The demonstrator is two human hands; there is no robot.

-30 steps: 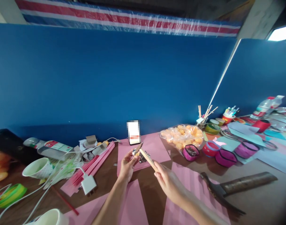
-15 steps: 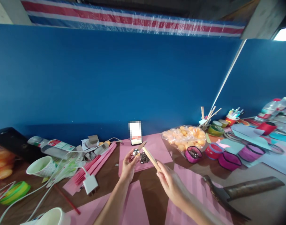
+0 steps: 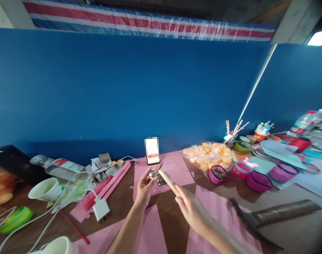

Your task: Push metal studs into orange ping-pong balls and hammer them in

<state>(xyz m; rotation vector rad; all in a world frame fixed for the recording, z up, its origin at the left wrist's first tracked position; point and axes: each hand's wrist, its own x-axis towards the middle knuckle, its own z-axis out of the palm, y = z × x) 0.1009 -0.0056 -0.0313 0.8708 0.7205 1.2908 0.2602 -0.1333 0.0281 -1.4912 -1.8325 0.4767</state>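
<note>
My left hand (image 3: 144,188) pinches a small round object studded with shiny silver pieces (image 3: 152,173); its core is mostly hidden by the fingers. My right hand (image 3: 191,206) is closed round the pale wooden handle of a small hammer (image 3: 168,181). The hammer's narrow brown head (image 3: 158,168) is right beside the studded object, touching or nearly so. Behind and between the hands, a pile of small shiny metal pieces that look like thumbtacks (image 3: 166,178) lies on a pink sheet (image 3: 178,165).
A phone-like device (image 3: 153,160) stands behind the pile. To the right are a bag of orange balls (image 3: 207,153), a purple pouch of metal bits (image 3: 217,174) and a heavy pick-like tool (image 3: 285,213). Leftward lie a white charger (image 3: 101,209), cables and paper cups (image 3: 46,188).
The hammer has moved slightly left and down, its head now closer to the studded object. My left hand has hardly shifted.
</note>
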